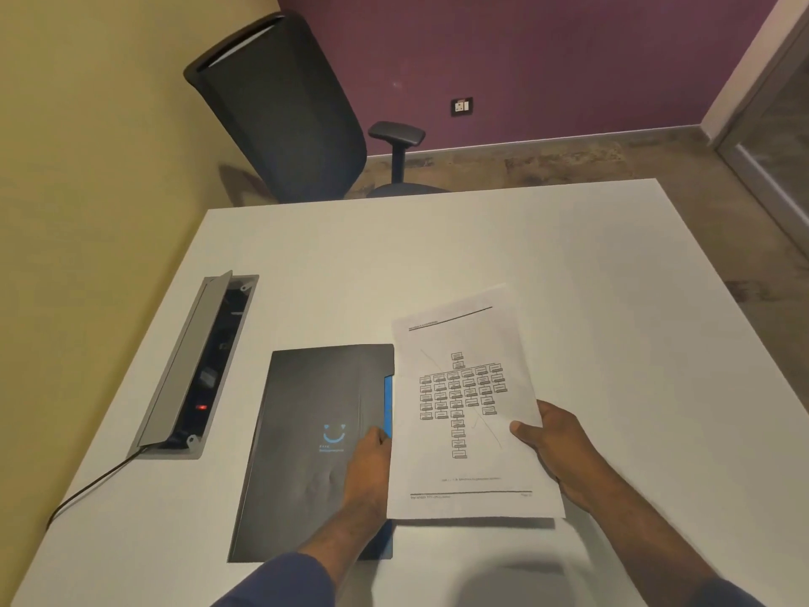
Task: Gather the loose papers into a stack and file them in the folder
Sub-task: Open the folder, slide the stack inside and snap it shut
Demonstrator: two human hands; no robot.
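Hands on papers, folder

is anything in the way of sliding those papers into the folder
No separate object. The papers in the right hand sit right beside the folder, but its cover looks nearly closed. The left hand is at its opening edge, seemingly about to lift it.

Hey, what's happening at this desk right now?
A person is filing papers. The right hand holds a stack of papers, top sheet showing a chart, just right of a black folder lying on the white table. The left hand is at the folder's right edge, by its blue strip, seemingly opening it. The papers are not yet inside.
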